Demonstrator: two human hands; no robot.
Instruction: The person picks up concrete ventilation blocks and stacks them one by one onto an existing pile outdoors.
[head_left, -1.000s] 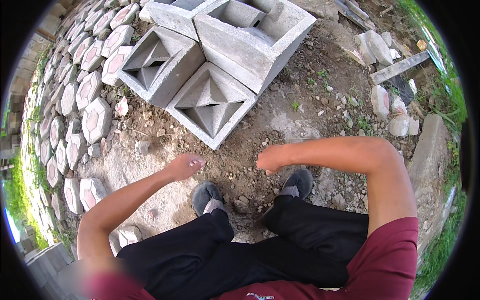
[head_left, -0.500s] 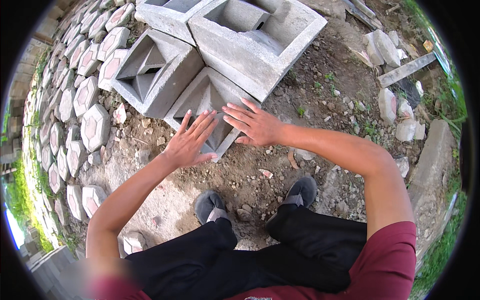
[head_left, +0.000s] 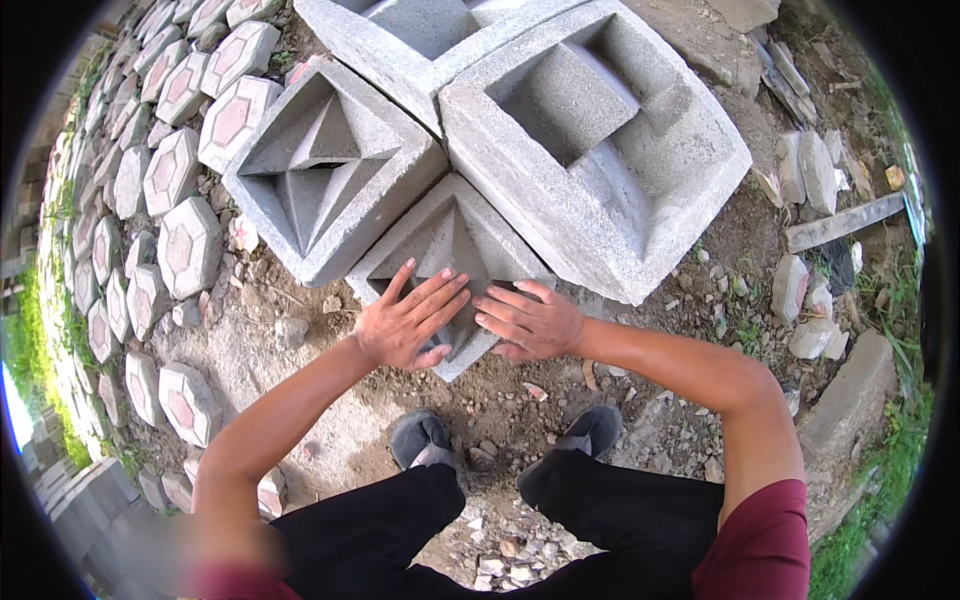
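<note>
Head view: a grey concrete vent block (head_left: 445, 262) lying on bare dirt, touching two neighbouring blocks (head_left: 330, 175), is pressed under the left hand (head_left: 408, 325) and right hand (head_left: 528, 322), fingers spread flat, nothing gripped. Fingers could be pinched against the larger block (head_left: 600, 150) if the block is shifted.
</note>
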